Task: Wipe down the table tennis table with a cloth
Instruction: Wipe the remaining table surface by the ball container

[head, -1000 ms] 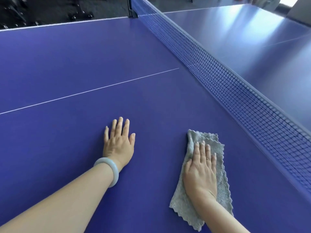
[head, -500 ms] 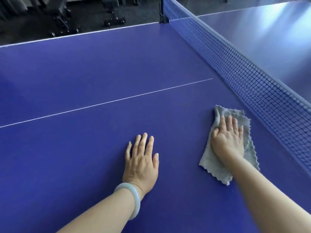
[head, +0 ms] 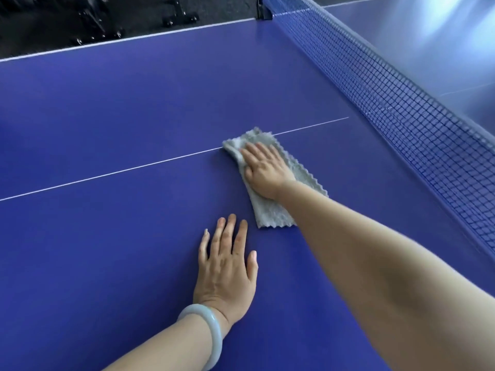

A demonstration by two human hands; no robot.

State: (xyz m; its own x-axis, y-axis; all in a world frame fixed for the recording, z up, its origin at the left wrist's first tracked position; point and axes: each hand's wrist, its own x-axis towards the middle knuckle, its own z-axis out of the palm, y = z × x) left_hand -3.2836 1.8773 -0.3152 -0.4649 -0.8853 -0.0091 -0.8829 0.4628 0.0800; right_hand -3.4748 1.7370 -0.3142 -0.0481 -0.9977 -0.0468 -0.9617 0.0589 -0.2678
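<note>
A grey cloth (head: 270,212) with a wavy edge lies flat on the blue table tennis table (head: 107,116), its far corner over the white centre line. My right hand (head: 263,170) presses flat on the cloth, fingers pointing up and left, arm stretched far out. My left hand (head: 227,269) rests palm down on the bare table just in front of the cloth's near edge, fingers spread, holding nothing. A pale bangle (head: 206,333) sits on that wrist.
The blue net (head: 401,103) runs diagonally along the right side, its post (head: 263,8) at the far edge. Beyond it lies the other table half (head: 442,49) with glare. Past the far white edge line is dark floor with black equipment (head: 176,14).
My right hand has slid the cloth away from the net, leftward and forward, onto the centre line. The left hand has stayed planted; the view has shifted.
</note>
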